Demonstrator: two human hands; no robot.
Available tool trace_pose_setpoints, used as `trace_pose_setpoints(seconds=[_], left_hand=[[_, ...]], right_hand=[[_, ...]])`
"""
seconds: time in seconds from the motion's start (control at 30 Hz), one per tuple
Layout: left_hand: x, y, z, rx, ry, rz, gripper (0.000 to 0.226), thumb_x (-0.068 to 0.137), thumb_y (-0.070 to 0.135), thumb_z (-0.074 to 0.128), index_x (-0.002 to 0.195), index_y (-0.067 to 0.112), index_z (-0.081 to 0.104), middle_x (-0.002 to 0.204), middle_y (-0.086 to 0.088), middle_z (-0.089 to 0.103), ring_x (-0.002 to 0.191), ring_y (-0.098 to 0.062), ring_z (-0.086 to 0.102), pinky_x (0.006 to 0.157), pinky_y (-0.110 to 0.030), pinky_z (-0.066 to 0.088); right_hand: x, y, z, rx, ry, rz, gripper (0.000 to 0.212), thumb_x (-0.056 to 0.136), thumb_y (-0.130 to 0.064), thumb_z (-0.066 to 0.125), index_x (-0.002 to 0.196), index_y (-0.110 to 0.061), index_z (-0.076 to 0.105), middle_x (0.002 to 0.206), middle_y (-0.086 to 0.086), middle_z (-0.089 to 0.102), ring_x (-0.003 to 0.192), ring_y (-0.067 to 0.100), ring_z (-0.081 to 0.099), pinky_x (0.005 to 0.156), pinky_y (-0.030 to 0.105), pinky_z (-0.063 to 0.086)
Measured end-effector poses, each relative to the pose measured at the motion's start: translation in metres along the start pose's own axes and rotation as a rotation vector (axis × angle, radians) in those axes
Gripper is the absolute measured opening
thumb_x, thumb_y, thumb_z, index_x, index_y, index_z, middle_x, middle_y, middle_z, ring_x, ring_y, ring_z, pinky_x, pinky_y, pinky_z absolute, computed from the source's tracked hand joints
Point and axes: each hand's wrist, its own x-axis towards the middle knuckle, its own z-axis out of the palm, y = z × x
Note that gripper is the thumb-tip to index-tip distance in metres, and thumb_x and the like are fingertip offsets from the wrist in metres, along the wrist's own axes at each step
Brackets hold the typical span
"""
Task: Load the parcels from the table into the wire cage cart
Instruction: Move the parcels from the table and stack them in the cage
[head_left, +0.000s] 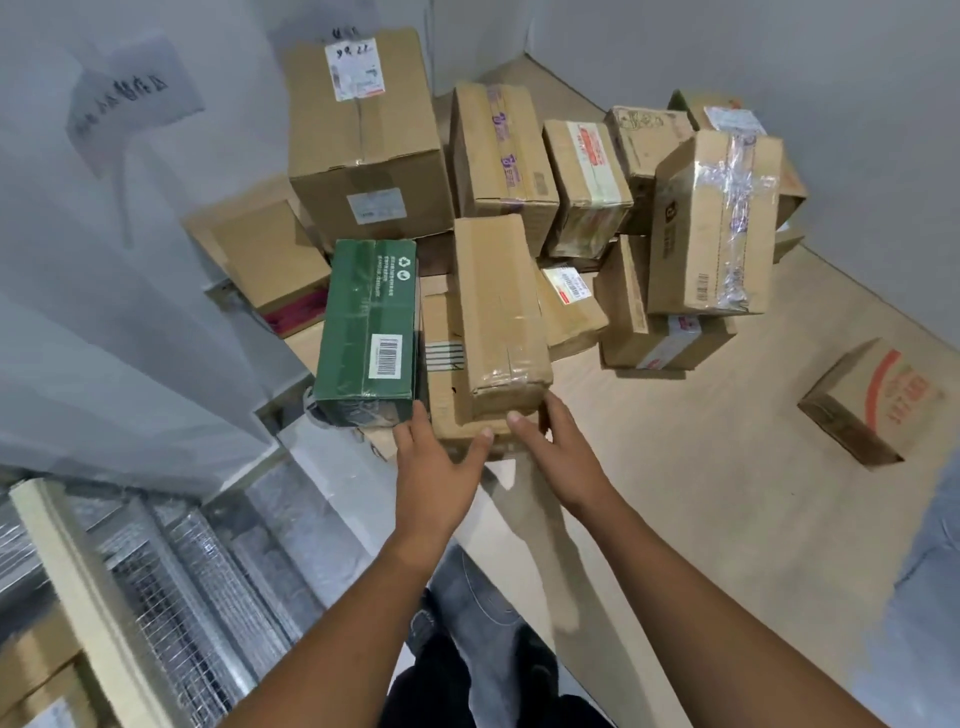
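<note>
Both my hands reach the near end of a long brown parcel (498, 317) stacked mid-table (675, 467): left hand (439, 452) and right hand (550, 441) spread, fingers apart, gripping nothing. Green box (369, 327) sits left; wire cage cart (171, 571) near-left.

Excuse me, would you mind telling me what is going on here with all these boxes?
A person is clearing parcels off a table piled with cardboard boxes. Both bare hands reach toward the near end of a long brown box lying on a flatter one beside a green box; the left hand and right hand are open, nothing lifted yet. The wire cage cart stands at lower left.
</note>
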Motion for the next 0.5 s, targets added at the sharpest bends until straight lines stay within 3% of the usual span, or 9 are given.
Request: trace_pose_setpoints(seconds=[0.1,0.2,0.3,0.4,0.5], left_hand=[[-0.001,0.007,-0.002,-0.040,0.003,0.038,0.066,0.090,0.059,0.066,0.144,0.027,0.045,0.127,0.004,0.038,0.123,-0.015,0.050,0.106,-0.029,0.043],[-0.014,0.026,-0.004,-0.128,0.026,0.030,0.056,0.094,0.050,0.067,0.140,0.028,0.045,0.132,0.005,0.045,0.118,-0.011,0.052,0.099,-0.028,0.046],[-0.036,0.047,-0.002,-0.256,0.017,-0.020,0.043,0.097,0.044,0.067,0.129,0.032,0.041,0.121,0.007,0.064,0.107,-0.009,0.065,0.086,-0.025,0.052],[-0.063,0.068,0.003,-0.302,0.037,-0.037,0.040,0.099,0.041,0.064,0.128,0.030,0.040,0.115,0.009,0.066,0.097,0.001,0.063,0.074,-0.019,0.049],[-0.091,0.082,0.012,-0.322,0.073,-0.007,0.038,0.099,0.037,0.065,0.127,0.032,0.040,0.114,0.013,0.064,0.100,-0.006,0.065,0.080,-0.029,0.056]], right_hand=[[-0.008,-0.003,0.000,0.037,0.066,-0.020,0.062,0.088,-0.063,0.058,0.147,-0.044,0.047,0.143,-0.014,0.051,0.131,-0.002,0.049,0.093,0.011,0.042],[-0.023,-0.008,-0.009,0.093,0.096,-0.027,0.045,0.094,-0.058,0.061,0.136,-0.051,0.045,0.136,-0.016,0.049,0.122,-0.007,0.052,0.083,0.006,0.047],[-0.043,-0.007,-0.023,0.113,0.110,-0.053,0.050,0.100,-0.047,0.063,0.144,-0.039,0.041,0.139,-0.011,0.043,0.114,-0.014,0.051,0.077,-0.001,0.045],[-0.061,-0.001,-0.041,0.119,0.143,-0.106,0.048,0.100,-0.038,0.068,0.139,-0.030,0.043,0.138,-0.007,0.044,0.106,-0.024,0.051,0.075,-0.001,0.044],[-0.079,0.006,-0.062,0.186,0.147,-0.157,0.054,0.094,-0.048,0.071,0.136,-0.024,0.046,0.138,0.000,0.052,0.116,-0.001,0.058,0.077,0.006,0.049]])
